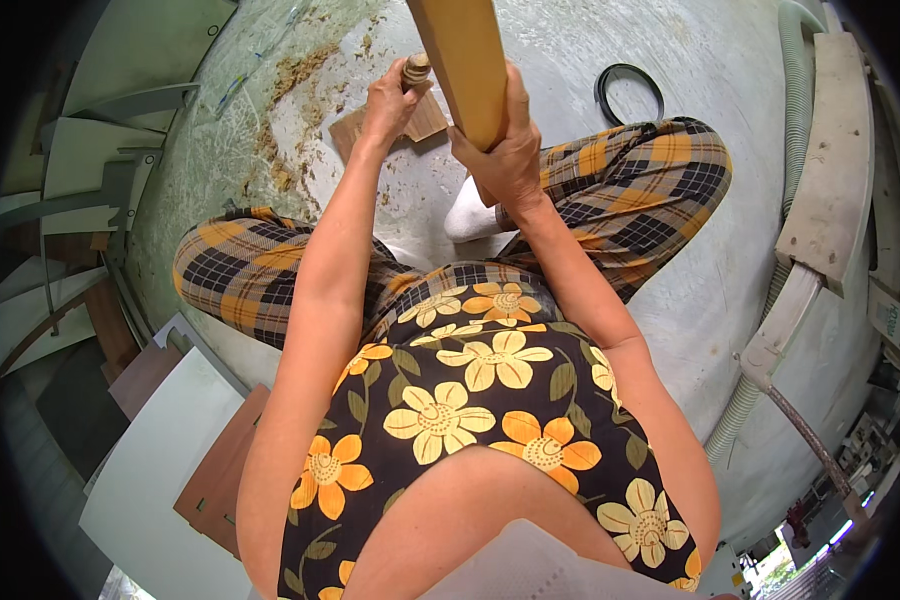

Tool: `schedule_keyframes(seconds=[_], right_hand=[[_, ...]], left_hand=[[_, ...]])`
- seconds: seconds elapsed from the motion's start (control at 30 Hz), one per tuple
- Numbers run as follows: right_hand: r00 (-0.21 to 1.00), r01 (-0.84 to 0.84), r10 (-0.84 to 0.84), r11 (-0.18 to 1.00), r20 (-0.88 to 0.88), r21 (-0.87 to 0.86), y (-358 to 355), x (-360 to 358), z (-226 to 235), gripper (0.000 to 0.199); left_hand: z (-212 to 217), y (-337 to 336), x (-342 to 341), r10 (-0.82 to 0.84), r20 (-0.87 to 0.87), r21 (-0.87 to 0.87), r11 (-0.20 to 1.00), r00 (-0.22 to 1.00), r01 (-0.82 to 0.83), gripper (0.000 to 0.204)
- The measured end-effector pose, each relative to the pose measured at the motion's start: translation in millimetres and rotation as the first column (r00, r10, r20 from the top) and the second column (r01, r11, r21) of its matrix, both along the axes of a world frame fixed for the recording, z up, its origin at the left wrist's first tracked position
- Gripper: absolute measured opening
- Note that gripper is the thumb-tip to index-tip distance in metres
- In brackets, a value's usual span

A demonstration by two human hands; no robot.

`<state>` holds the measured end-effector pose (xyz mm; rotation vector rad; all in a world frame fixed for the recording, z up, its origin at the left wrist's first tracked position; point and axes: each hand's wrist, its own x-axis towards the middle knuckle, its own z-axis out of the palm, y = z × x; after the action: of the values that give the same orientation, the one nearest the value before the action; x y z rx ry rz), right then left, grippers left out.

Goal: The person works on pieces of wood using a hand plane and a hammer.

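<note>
My left hand [392,108] is closed around the round wooden handle of what looks like a chisel [416,68]. Its handle end shows ring-like bands, and its blade is hidden. Under that hand, a brown wood-grain board [348,132] lies on the floor between my legs. My right hand [510,150] grips a thick, yellowish wooden bar [465,70], its fingers wrapped round the lower part. The bar rises past the top edge of the view, close to the chisel handle on its right.
Brown shavings [295,75] litter the scuffed pale floor [690,290]. A black ring-shaped coil [630,94] lies beyond my right knee. Sheets and offcuts [160,440] lean at the left. A ribbed hose [795,120] and a beige machine part [825,150] stand at the right.
</note>
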<state>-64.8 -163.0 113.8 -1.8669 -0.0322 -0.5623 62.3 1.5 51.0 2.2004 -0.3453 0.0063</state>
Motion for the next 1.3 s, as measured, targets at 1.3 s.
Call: schedule_keyframes(seconds=[1.3], right_hand=[[0.889, -0.121, 0.029, 0.977, -0.456, -0.173, -4.2, 0.7, -9.0, 0.087]], left_hand=[[-18.2, -3.6, -0.7, 0.03, -0.029, 0.088, 0.996, 0.999, -0.027, 0.033]])
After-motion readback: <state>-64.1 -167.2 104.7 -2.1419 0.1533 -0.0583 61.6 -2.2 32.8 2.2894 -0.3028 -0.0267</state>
